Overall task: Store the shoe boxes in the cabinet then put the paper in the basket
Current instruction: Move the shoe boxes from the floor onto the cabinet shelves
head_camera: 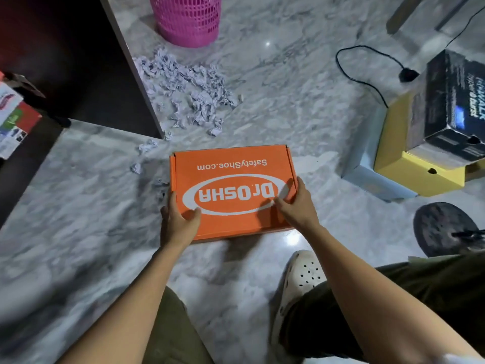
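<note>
1. Currently nearest: a white perforated foam clog (301,274) planted on the glossy grey-veined marble floor (78,206). The polish looks slick, so the foot could slide as weight shifts into a lift.
2. Left hand (181,219): thumb flat on the lid, fingers curled round the left wall. Right hand (296,206): thumb on the lid, fingers wrapped round the right wall. Both grip near the close end only, so the far end may dip or the lid flap may gape when raised.
3. The flat orange corrugated-card shoe box (233,174) has a matte face and a white oval logo. It lies closed on the floor in front of the person, not yet in the cabinet.
4. Crumpled pale grey paper wads (189,93): a few strays lie near the box's far left corner, with the main heap beyond. They are light and springy; a swinging box could scatter them.
5. The dark brown wooden cabinet (78,61) stands at left, its interior shadowed. A white-and-red printed carton (13,114) sits inside. Remaining room: cannot tell.
6. The pink plastic lattice basket (187,19) stands upright behind the heap, its rim out of view.
7. Far right, a black glossy box (451,101) sits askew on a yellow card box (420,164). Uneven stacking could tip it.
</note>
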